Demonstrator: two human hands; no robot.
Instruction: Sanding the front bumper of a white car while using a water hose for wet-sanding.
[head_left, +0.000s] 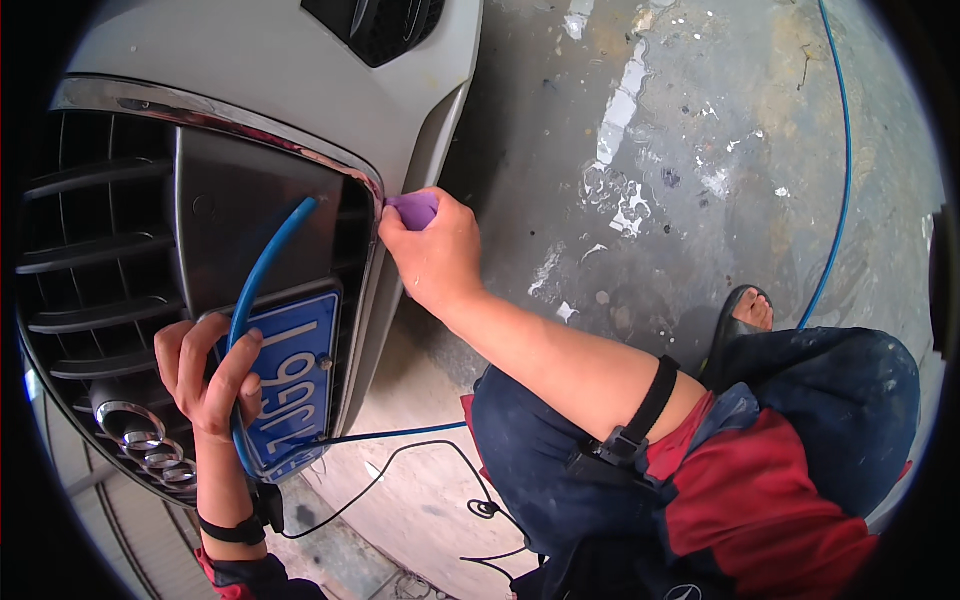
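Observation:
My right hand (437,250) is closed around a soft purple pad (415,210), pressing it to the chrome trim (340,155) at the grille's right edge. The pad's exact kind is hard to make out. At the lower left, my left hand (207,375) is wrapped round a blue hose (268,258). The hose's free end points up and right in front of a dark flat panel (265,205). Part of the hose crosses the blue number plate (298,375). No water is visible at its tip.
The white car front (400,105) has a black grille (95,245) and chrome ring badge (140,425). On the wet concrete floor (660,150), more blue hose (845,150) runs along the right. A thin black cable (400,455) hangs between my left wrist and my body. My sandalled foot (750,308) is at right.

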